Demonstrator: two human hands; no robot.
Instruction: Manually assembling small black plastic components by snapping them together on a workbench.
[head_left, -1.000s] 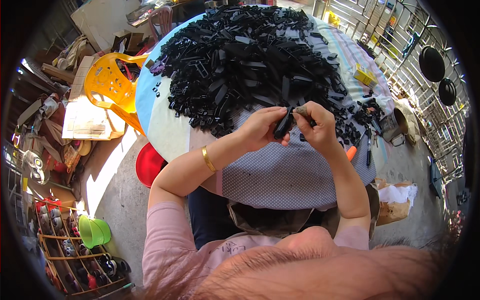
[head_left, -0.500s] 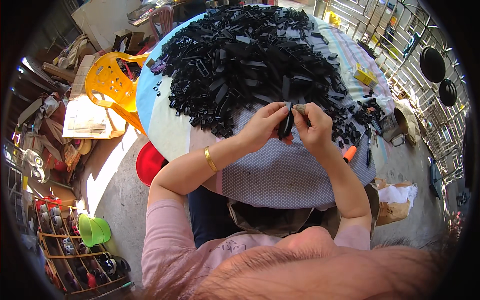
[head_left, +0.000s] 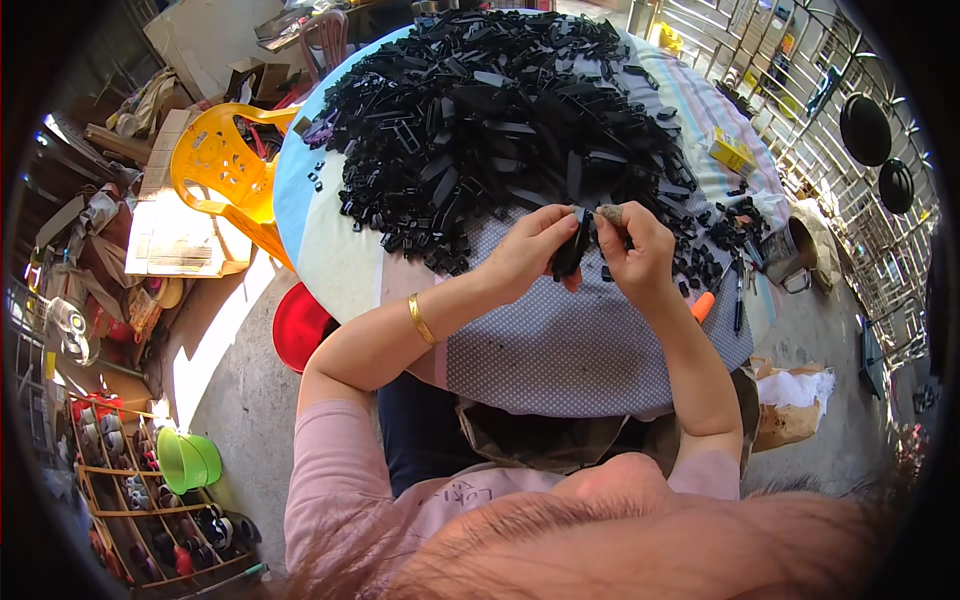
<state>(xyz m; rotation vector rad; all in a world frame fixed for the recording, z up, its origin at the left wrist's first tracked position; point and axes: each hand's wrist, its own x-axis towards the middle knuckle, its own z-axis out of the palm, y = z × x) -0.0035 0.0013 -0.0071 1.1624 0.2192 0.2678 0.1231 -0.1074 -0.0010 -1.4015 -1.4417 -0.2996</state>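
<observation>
Over the near part of the round table, my left hand [head_left: 530, 252] pinches a long, dark black plastic piece [head_left: 570, 250] between thumb and fingers, holding it tilted. Close by on its right is my right hand [head_left: 640, 255], fingers curled and thumb pressed toward the forefinger. A greyish-brown covering [head_left: 611, 214] wraps one of its fingertips. Whether a small part sits in that pinch is too small to make out. Just beyond both hands spreads a large heap of black plastic pieces [head_left: 500, 130], some long and flat, others small and blocky.
Right of the hands lie an orange-handled tool [head_left: 703, 306], a black pen [head_left: 738, 300] and a metal mug [head_left: 790, 250]. A yellow box [head_left: 731, 152] lies farther back. Left of the cloth-covered table [head_left: 590, 350] stand a yellow chair [head_left: 225, 165] and a red bucket [head_left: 300, 328].
My right hand has shifted slightly right, its fingers drawing away from the black piece. The left hand stays almost in place, still gripping it.
</observation>
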